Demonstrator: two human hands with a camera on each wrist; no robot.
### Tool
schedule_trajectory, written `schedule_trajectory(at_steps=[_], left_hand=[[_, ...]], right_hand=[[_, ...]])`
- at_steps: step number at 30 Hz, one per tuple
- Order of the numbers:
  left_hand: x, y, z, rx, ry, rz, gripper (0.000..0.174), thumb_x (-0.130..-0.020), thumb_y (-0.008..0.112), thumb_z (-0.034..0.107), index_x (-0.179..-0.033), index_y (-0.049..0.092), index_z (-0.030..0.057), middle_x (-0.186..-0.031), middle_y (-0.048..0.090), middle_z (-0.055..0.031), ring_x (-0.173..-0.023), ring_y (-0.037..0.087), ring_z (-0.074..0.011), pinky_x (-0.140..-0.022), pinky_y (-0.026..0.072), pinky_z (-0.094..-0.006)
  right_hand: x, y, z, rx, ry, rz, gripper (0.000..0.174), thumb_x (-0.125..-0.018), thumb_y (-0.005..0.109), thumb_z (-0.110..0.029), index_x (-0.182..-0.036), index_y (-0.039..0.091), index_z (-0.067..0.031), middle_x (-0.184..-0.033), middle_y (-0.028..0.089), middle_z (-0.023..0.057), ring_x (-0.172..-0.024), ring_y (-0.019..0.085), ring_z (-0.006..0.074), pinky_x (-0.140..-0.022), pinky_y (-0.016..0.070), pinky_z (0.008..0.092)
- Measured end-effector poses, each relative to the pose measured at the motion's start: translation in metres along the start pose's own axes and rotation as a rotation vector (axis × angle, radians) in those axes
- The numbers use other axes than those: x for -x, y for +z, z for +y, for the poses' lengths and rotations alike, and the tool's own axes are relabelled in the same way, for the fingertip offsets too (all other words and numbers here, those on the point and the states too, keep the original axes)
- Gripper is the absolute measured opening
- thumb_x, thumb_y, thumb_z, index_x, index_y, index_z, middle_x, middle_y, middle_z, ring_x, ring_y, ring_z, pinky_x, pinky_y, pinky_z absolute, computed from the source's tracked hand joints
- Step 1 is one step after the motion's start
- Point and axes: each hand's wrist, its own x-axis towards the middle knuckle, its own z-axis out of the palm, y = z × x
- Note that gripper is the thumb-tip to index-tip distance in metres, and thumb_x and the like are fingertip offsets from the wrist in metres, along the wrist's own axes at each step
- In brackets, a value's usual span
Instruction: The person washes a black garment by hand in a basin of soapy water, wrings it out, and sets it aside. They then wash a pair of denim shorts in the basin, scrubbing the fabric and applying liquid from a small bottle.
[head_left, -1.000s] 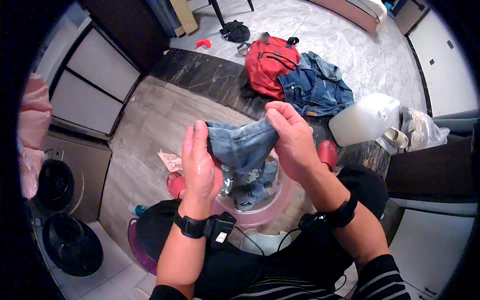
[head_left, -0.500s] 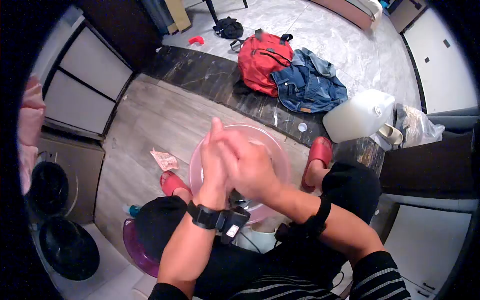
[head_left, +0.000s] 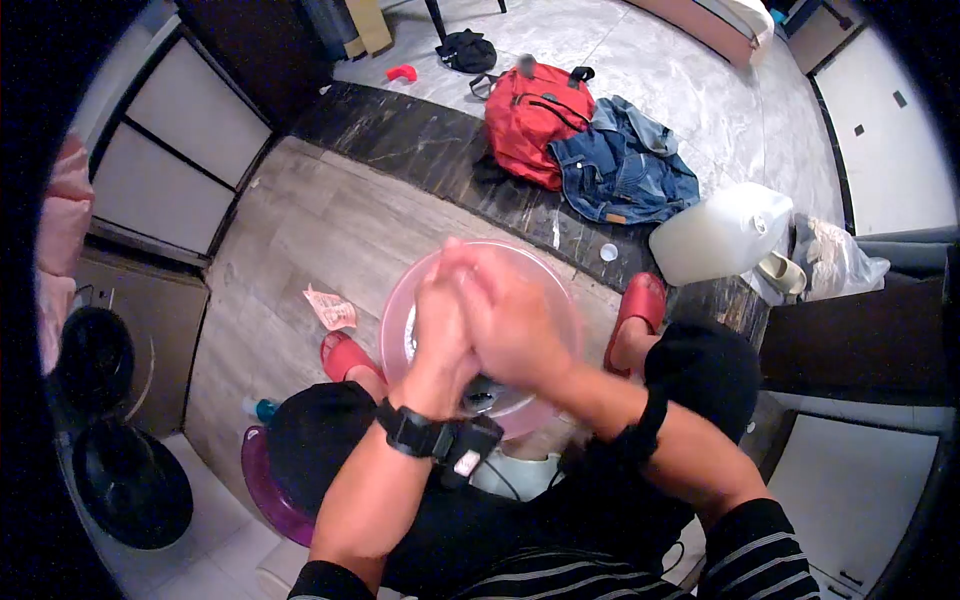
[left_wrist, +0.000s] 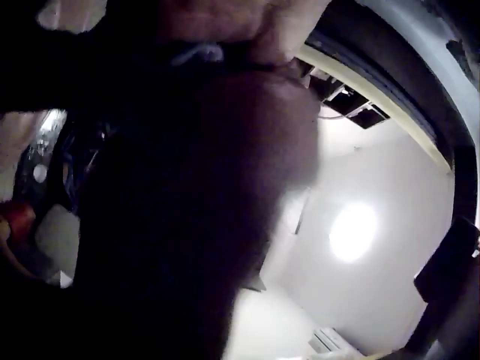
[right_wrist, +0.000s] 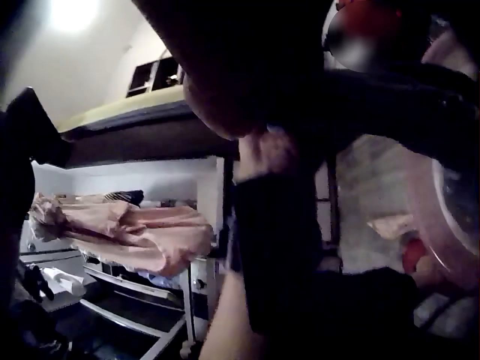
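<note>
Over the pink basin (head_left: 398,300), the left hand (head_left: 442,335) and right hand (head_left: 515,325) are pressed together, the right hand's fingers curled over the left and blurred. A small pale-blue bit of denim cloth (left_wrist: 201,52) shows between the hands in the left wrist view; the rest of it is hidden by the hands. Both wrist views are dark, and a small bluish patch shows at the hands in the right one. Below the wrists, part of the basin's dark, shiny contents can be seen.
Red slippers (head_left: 640,305) on the feet flank the basin. A pinkish paper (head_left: 330,308) lies on the floor at left. Beyond the dark stone strip are a red backpack (head_left: 535,125), a denim garment (head_left: 625,170) and a white jug (head_left: 715,235).
The denim cloth, earlier stretched between two separated hands, is now gathered and mostly hidden as the hands have come together over the basin. Since the half-second-old frame, the clasped hands have shifted slightly.
</note>
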Motion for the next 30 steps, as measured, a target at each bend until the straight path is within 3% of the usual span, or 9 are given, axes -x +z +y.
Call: schedule_trajectory(at_steps=[3,7,11,12,19,21,25,27,30], left_hand=[[0.017,0.029,0.001,-0.129,0.041,0.05,0.034,-0.099,0.042,0.037,-0.093,0.059,0.0079,-0.082,0.056,-0.0017,-0.075,0.053,-0.0107,-0.07,0.0456,-0.0272],[-0.01,-0.018,-0.02,0.266,-0.021,-0.2,0.038,-0.1,0.039,0.037,-0.102,0.059,0.0053,-0.088,0.06,-0.004,-0.081,0.057,-0.0128,-0.073,0.0468,-0.0281],[0.019,0.029,0.01,-0.248,-0.035,0.069,0.039,-0.1,0.037,0.037,-0.116,0.055,0.0067,-0.105,0.059,-0.0089,-0.093,0.058,-0.0171,-0.081,0.0469,-0.0308],[0.012,0.017,0.005,-0.145,-0.047,0.045,0.039,-0.1,0.038,0.037,-0.116,0.055,0.0057,-0.108,0.059,-0.0092,-0.094,0.058,-0.0173,-0.082,0.0468,-0.0309],[0.018,0.022,0.002,-0.079,-0.036,0.032,0.041,-0.099,0.04,0.036,-0.116,0.056,0.0026,-0.11,0.059,-0.0089,-0.098,0.057,-0.0168,-0.085,0.0461,-0.0311],[0.015,0.013,0.002,0.154,-0.187,0.091,0.041,-0.099,0.04,0.036,-0.111,0.059,0.0011,-0.108,0.061,-0.0084,-0.097,0.056,-0.0153,-0.084,0.0457,-0.0304],[0.025,0.026,0.006,-0.171,-0.031,0.037,0.034,-0.099,0.043,0.03,-0.115,0.053,0.002,-0.107,0.06,-0.008,-0.097,0.057,-0.0165,-0.084,0.0469,-0.0306],[0.005,-0.006,-0.002,-0.46,0.2,-0.109,0.033,-0.098,0.043,0.029,-0.117,0.051,0.0026,-0.108,0.059,-0.0076,-0.097,0.057,-0.0171,-0.084,0.0474,-0.0314],[0.023,0.017,0.0,-0.016,-0.067,0.022,0.03,-0.098,0.044,0.028,-0.116,0.052,0.0044,-0.104,0.059,-0.0074,-0.096,0.057,-0.0179,-0.081,0.0488,-0.0326]], right_hand=[[-0.035,-0.017,0.019,-0.038,0.114,0.277,0.021,-0.09,0.053,-0.019,-0.106,0.058,-0.006,-0.094,0.064,0.0225,-0.086,0.064,0.0397,-0.075,0.0508,0.045],[0.004,-0.004,-0.009,-0.004,-0.068,0.028,0.023,-0.09,0.05,-0.01,-0.11,0.059,-0.0043,-0.089,0.065,0.0183,-0.081,0.065,0.0278,-0.075,0.0495,0.0352],[-0.02,-0.018,0.001,-0.041,0.125,0.151,0.023,-0.091,0.049,-0.016,-0.109,0.057,-0.0041,-0.091,0.065,0.0222,-0.082,0.064,0.0393,-0.072,0.0512,0.0452],[-0.002,-0.01,-0.006,0.154,-0.004,0.048,0.025,-0.091,0.05,-0.015,-0.112,0.058,-0.0038,-0.091,0.064,0.0195,-0.081,0.065,0.0277,-0.07,0.0491,0.0347],[0.0,-0.012,-0.002,-0.054,-0.064,0.091,0.022,-0.089,0.052,-0.015,-0.107,0.06,-0.0063,-0.091,0.064,0.0245,-0.08,0.065,0.0393,-0.07,0.0517,0.0454],[0.001,-0.004,0.003,0.093,-0.26,0.127,0.021,-0.092,0.052,-0.015,-0.108,0.06,-0.0053,-0.084,0.065,0.0157,-0.074,0.066,0.0212,-0.065,0.049,0.0325],[-0.021,-0.017,0.002,0.004,0.117,0.181,0.019,-0.086,0.054,-0.012,-0.103,0.059,-0.0043,-0.083,0.064,0.0236,-0.081,0.065,0.0382,-0.072,0.05,0.0456],[0.0,-0.001,0.003,0.199,-0.145,0.127,0.022,-0.092,0.052,-0.016,-0.109,0.06,-0.0051,-0.082,0.065,0.0178,-0.072,0.065,0.0206,-0.065,0.049,0.0332],[-0.028,-0.02,0.007,0.021,0.203,0.126,0.022,-0.091,0.052,-0.013,-0.11,0.061,-0.0057,-0.083,0.065,0.0177,-0.08,0.067,0.0278,-0.072,0.0492,0.0329]])
